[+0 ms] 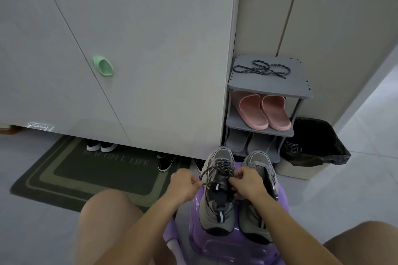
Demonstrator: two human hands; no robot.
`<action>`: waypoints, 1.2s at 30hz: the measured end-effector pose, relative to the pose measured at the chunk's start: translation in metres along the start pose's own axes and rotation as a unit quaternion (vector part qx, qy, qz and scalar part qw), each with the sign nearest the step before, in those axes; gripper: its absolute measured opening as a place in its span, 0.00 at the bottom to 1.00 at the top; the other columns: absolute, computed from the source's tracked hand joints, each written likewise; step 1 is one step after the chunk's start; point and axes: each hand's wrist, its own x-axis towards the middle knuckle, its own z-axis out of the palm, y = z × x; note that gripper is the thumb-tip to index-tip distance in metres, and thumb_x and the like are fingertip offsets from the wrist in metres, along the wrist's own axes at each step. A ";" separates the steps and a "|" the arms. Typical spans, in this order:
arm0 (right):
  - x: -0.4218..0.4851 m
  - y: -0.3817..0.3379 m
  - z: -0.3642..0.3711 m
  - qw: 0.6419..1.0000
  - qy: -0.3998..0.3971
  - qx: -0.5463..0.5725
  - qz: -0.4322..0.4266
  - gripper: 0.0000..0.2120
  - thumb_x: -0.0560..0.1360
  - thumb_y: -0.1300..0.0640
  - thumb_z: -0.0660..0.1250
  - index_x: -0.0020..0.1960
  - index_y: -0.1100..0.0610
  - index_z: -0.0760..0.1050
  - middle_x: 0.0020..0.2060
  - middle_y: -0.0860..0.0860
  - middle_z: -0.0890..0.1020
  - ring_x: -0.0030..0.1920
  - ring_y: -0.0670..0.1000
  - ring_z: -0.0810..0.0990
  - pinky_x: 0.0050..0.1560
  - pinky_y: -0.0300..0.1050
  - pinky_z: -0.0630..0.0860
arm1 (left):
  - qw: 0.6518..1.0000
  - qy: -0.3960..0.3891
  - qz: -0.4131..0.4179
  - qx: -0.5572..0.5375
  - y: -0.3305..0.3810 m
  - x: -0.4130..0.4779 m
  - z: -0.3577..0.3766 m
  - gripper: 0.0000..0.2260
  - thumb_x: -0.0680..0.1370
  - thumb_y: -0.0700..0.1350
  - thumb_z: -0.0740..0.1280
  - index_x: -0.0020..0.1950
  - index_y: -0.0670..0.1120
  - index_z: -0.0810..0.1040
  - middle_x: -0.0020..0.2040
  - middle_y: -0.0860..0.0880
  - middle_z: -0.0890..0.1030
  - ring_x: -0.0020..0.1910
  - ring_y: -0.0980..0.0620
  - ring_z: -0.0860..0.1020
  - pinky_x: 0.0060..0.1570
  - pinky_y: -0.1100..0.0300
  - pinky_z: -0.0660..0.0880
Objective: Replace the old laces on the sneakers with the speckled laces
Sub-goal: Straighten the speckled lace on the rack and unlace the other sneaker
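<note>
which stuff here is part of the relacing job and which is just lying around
Job: laced sneaker, other sneaker, spare speckled lace, threaded speckled lace, pinched by left hand and right hand.

Lying about: pink slippers, grey slippers, bin, doormat, black shoe.

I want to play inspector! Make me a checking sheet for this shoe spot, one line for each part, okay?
Surface: purple stool; both sneakers stand on it, toes pointing away from the person.
Job's things: laced sneaker carries a speckled lace; second sneaker beside it, lacing unclear; spare speckled lace lies on top of the shoe rack.
Clutter: pink slippers and grey slippers on the rack shelves; bin with a black bag, something lace-like inside.
Grippers: left hand pinches a lace end; right hand pinches the lace by the eyelets.
Cables: nothing seen.
Surroundings: cabinet doors, green handle, dark mat, shoes under the cabinet, tiled floor.
</note>
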 end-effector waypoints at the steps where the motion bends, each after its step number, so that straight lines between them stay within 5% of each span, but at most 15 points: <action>1: 0.000 0.000 0.001 1.000 -0.003 0.001 -0.001 0.06 0.74 0.63 0.67 0.43 0.57 0.70 0.34 0.53 0.76 0.31 0.50 0.77 0.22 0.37 0.73 | 1.000 -0.023 -0.015 -0.011 -0.003 -0.003 0.002 0.16 0.77 0.46 0.66 0.29 0.48 0.71 0.34 0.48 0.76 0.37 0.49 0.76 0.44 0.59 0.71; 4: 0.001 -0.002 0.001 1.000 -0.010 0.001 -0.005 0.07 0.74 0.62 0.68 0.46 0.57 0.70 0.38 0.53 0.76 0.35 0.52 0.78 0.22 0.37 0.73 | 0.996 -0.067 -0.041 -0.047 0.001 -0.008 0.009 0.07 0.76 0.43 0.66 0.37 0.49 0.77 0.44 0.44 0.82 0.41 0.49 0.78 0.43 0.61 0.74; 9: 0.004 -0.001 -0.006 0.999 -0.036 0.023 0.001 0.08 0.73 0.63 0.70 0.45 0.58 0.70 0.35 0.53 0.77 0.31 0.49 0.78 0.22 0.37 0.74 | 0.993 -0.098 -0.061 -0.013 0.013 0.010 0.009 0.11 0.74 0.38 0.62 0.31 0.44 0.71 0.32 0.43 0.75 0.33 0.49 0.73 0.35 0.61 0.69; 12: 0.004 0.001 -0.010 0.999 -0.022 0.029 -0.007 0.05 0.74 0.62 0.68 0.45 0.60 0.71 0.33 0.54 0.78 0.30 0.50 0.78 0.25 0.39 0.75 | 0.997 -0.053 -0.046 0.018 0.015 0.019 0.007 0.07 0.73 0.37 0.61 0.45 0.40 0.78 0.49 0.40 0.82 0.48 0.43 0.80 0.43 0.57 0.73; 15: 0.005 -0.001 -0.010 0.999 -0.004 -0.005 -0.031 0.04 0.75 0.60 0.67 0.43 0.57 0.72 0.35 0.53 0.78 0.33 0.50 0.80 0.32 0.41 0.80 | 1.000 -0.020 -0.002 0.014 0.016 0.025 0.010 0.16 0.76 0.40 0.59 0.64 0.46 0.71 0.60 0.43 0.74 0.57 0.41 0.75 0.52 0.53 0.71; 17: 0.005 -0.005 -0.011 0.998 0.005 -0.040 -0.053 0.05 0.74 0.58 0.67 0.42 0.54 0.72 0.37 0.53 0.79 0.38 0.53 0.82 0.40 0.47 0.81 | 0.999 -0.022 0.012 0.036 0.019 0.027 0.012 0.11 0.77 0.42 0.60 0.59 0.46 0.75 0.58 0.41 0.74 0.54 0.39 0.77 0.51 0.52 0.73; 20: 0.005 -0.015 -0.013 0.989 0.012 -0.114 -0.093 0.05 0.73 0.57 0.68 0.48 0.55 0.75 0.39 0.52 0.79 0.43 0.53 0.80 0.51 0.48 0.78 | 1.000 0.003 0.009 -0.010 0.027 0.031 0.004 0.09 0.77 0.44 0.61 0.37 0.45 0.71 0.40 0.45 0.76 0.40 0.44 0.76 0.39 0.57 0.69; 24: 0.001 -0.036 -0.011 0.970 -0.015 -0.184 -0.156 0.13 0.73 0.56 0.68 0.58 0.54 0.76 0.38 0.45 0.74 0.40 0.45 0.72 0.40 0.36 0.67 | 0.982 -0.037 0.030 -0.182 0.050 0.032 -0.024 0.04 0.77 0.41 0.64 0.42 0.44 0.75 0.38 0.47 0.76 0.32 0.52 0.72 0.29 0.65 0.68; 27: 0.002 -0.050 -0.007 0.972 -0.030 -0.167 -0.164 0.03 0.72 0.54 0.69 0.42 0.52 0.76 0.29 0.43 0.70 0.30 0.43 0.68 0.34 0.37 0.66 | 0.971 -0.082 0.023 -0.224 0.057 0.028 -0.041 0.07 0.76 0.42 0.66 0.38 0.46 0.75 0.35 0.45 0.75 0.27 0.54 0.66 0.25 0.64 0.62; 29: 0.007 -0.057 -0.007 0.976 -0.026 -0.148 -0.157 0.11 0.71 0.53 0.70 0.34 0.53 0.72 0.28 0.45 0.70 0.30 0.44 0.68 0.31 0.37 0.65 | 0.964 -0.092 0.032 -0.248 0.056 0.026 -0.047 0.08 0.76 0.43 0.68 0.36 0.47 0.75 0.33 0.47 0.74 0.28 0.53 0.67 0.29 0.61 0.63; 36: 0.011 -0.073 -0.016 0.987 0.015 -0.051 -0.155 0.09 0.70 0.60 0.70 0.32 0.54 0.75 0.26 0.47 0.75 0.27 0.44 0.71 0.31 0.38 0.67 | 0.959 -0.054 0.068 -0.271 0.039 0.016 -0.044 0.09 0.75 0.41 0.69 0.36 0.47 0.74 0.31 0.50 0.74 0.28 0.56 0.69 0.22 0.71 0.64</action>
